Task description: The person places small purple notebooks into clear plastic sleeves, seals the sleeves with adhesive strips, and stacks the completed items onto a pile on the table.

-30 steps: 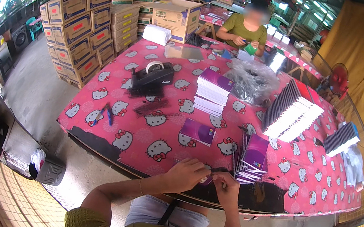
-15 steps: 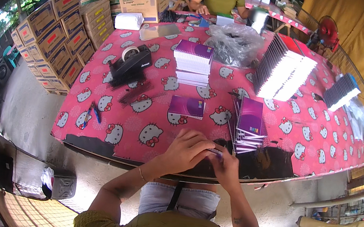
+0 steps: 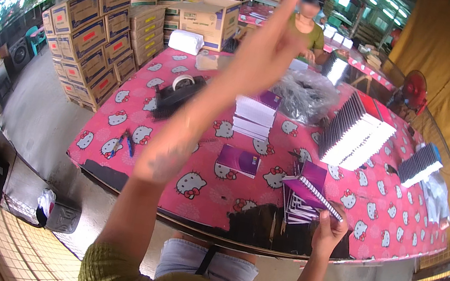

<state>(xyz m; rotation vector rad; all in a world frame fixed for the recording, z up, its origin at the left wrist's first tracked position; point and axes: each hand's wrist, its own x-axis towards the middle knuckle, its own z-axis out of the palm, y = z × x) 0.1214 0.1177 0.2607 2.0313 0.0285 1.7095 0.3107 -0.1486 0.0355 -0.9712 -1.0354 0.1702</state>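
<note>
My right hand (image 3: 331, 230) grips the end of a purple spiral notebook (image 3: 319, 198), tilted over a loose pile of purple notebooks (image 3: 297, 211) near the table's front edge. White spiral binding runs along the held notebook's near side. My left hand (image 3: 269, 53) is raised high across the middle of the view, blurred, one finger stretched upward and nothing visible in it. Below it, a thin purple notebook (image 3: 238, 160) lies on the table. A neat stack of purple notebooks (image 3: 254, 117) stands farther back, partly behind my left forearm.
The table has a pink cartoon-cat cover (image 3: 193, 186). On it are a black tape dispenser (image 3: 176, 96), pliers (image 3: 123, 144), a clear plastic bag (image 3: 306, 97) and tall notebook stacks (image 3: 357, 133). Cartons (image 3: 88, 34) stand left; a co-worker (image 3: 308, 32) is across the table.
My hands, together at the table's edge before, are now apart. The left has swung up and forward; the right has moved right with the notebook. The view has tilted upward.
</note>
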